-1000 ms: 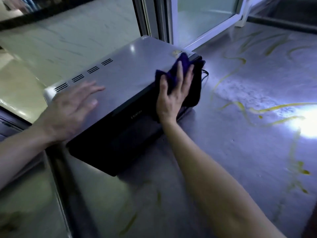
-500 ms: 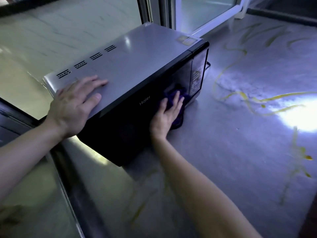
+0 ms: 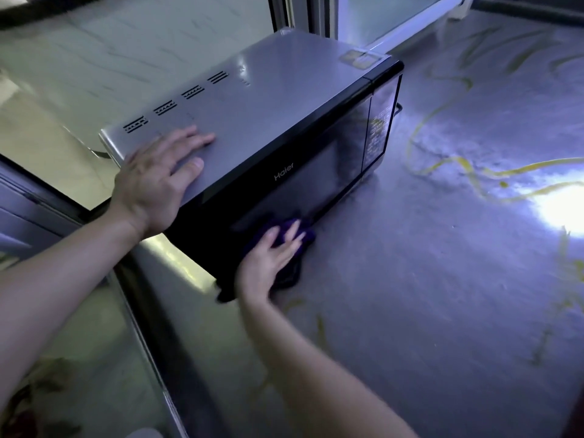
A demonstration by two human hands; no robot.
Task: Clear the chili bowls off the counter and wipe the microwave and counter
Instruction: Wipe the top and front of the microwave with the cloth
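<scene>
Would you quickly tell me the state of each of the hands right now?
Left hand: open, resting flat on top of the microwave.
Right hand: open, straight fingers pressing a purple cloth against the microwave's front.

The microwave (image 3: 268,99) stood on the surface (image 3: 442,279) toward 11 o'clock of the view, its door facing 5 o'clock. Its control panel (image 3: 379,128) sat at the door's 3 o'clock end, and a row of vents (image 3: 192,91) ran along the top's 10 o'clock edge. A sticker (image 3: 360,58) lay on the top's 1 o'clock corner. A window frame (image 3: 316,14) rose behind it at 12 o'clock.

The left hand (image 3: 158,181) lay flat on the top's 8 o'clock corner. The right hand (image 3: 265,263) pressed a cloth (image 3: 309,236) against the door's lower edge, at the door's 7 o'clock end. Streaks (image 3: 458,165) crossed the surface at 3 o'clock of the microwave.
</scene>
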